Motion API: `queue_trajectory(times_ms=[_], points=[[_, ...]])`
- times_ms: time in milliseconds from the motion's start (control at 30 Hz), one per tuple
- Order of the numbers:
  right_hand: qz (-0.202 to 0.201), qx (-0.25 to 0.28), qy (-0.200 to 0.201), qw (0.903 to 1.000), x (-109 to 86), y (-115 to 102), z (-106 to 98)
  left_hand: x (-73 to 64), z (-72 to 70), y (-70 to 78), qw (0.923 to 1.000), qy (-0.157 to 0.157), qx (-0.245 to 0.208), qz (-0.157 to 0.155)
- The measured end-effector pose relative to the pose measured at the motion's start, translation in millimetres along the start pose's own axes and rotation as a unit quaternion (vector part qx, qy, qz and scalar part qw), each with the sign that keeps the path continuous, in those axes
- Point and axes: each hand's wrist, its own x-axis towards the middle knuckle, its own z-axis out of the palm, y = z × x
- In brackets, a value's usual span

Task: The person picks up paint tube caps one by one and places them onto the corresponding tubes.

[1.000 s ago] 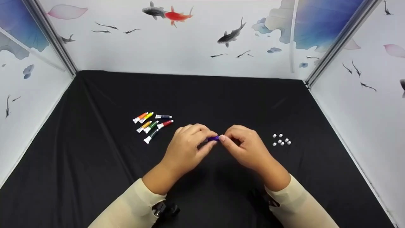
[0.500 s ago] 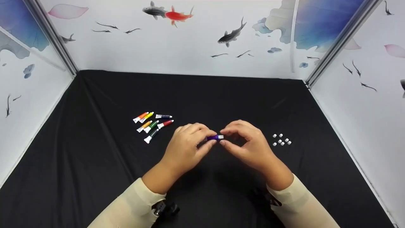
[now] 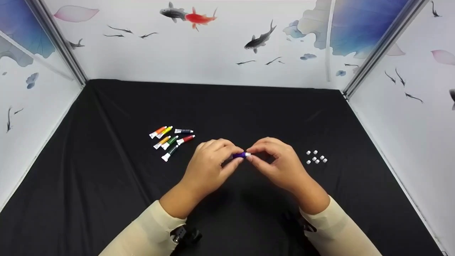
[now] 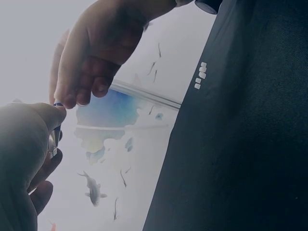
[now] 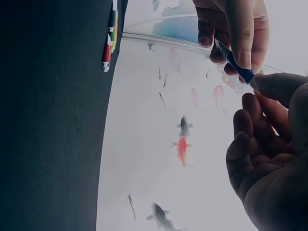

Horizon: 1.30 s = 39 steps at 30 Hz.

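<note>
A small purple paint tube is held between both hands above the black cloth. My left hand pinches its body between thumb and forefinger, hiding much of it. At the other end, the thumb and forefinger of my right hand pinch the white cap. In the right wrist view the tube slants down toward the right thumb, its cap end mostly covered. From the left wrist, the tube's pale crimped tail shows beneath the left thumb.
Several paint tubes, among them a red tube and a dark green tube, lie left of the hands. Several loose white caps are grouped to the right. Printed white walls enclose the black-covered table.
My right thumb and forefinger opened off the cap, baring it half a second ago, then closed on it again. My left hand and the tube have stayed nearly still.
</note>
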Motion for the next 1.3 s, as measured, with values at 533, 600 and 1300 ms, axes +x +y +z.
queue_trajectory(times_ms=[533,600,1300], points=[[0.036,-0.049,0.009,0.9981,-1.1,-1.2,3.5,-0.4,-0.6,3.2,0.9999,-0.006,-0.008,0.001],[0.033,-0.044,0.010,0.9984,-1.3,-0.6,3.5,-0.4,-0.8,3.3,0.9999,-0.005,-0.009,0.002],[-0.039,0.006,0.005,0.9992,0.9,0.3,-2.9,-0.2,1.0,0.6,1.0000,0.000,0.001,0.003]])
